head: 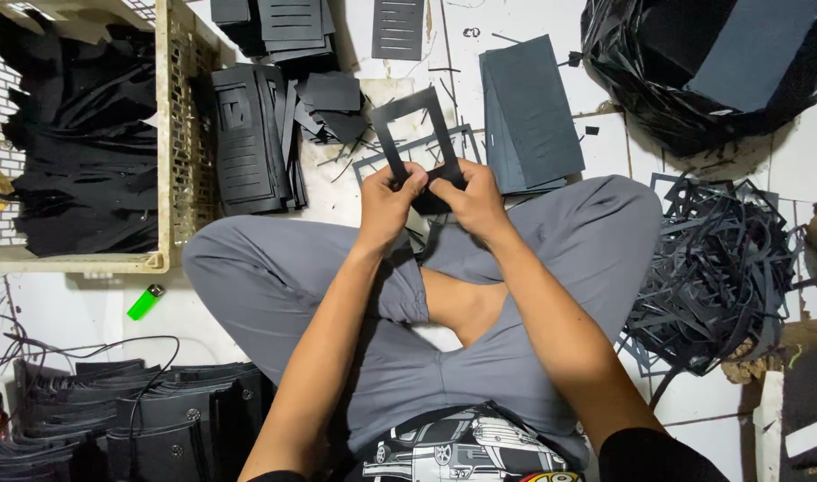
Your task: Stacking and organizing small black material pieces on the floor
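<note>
In the middle of the frame, a little above center, the left hand and the right hand are close together, both pinching the bottom of a black frame piece. It is a flat dark rectangle with a big hole cut out, and it stands up from the fingers, tilted to the left.

In the upper left is a cream plastic crate full of black scraps. Beside it, at the upper middle, lie stacks of black slotted sheets. A pile of dark grey sheets lies just right of the hands. A black plastic bag fills the upper right, and below it is a tangle of black strips. A small green lighter lies on the white tiled floor at the left (the barest spot around). Black wallet-like pieces crowd the lower left.
</note>
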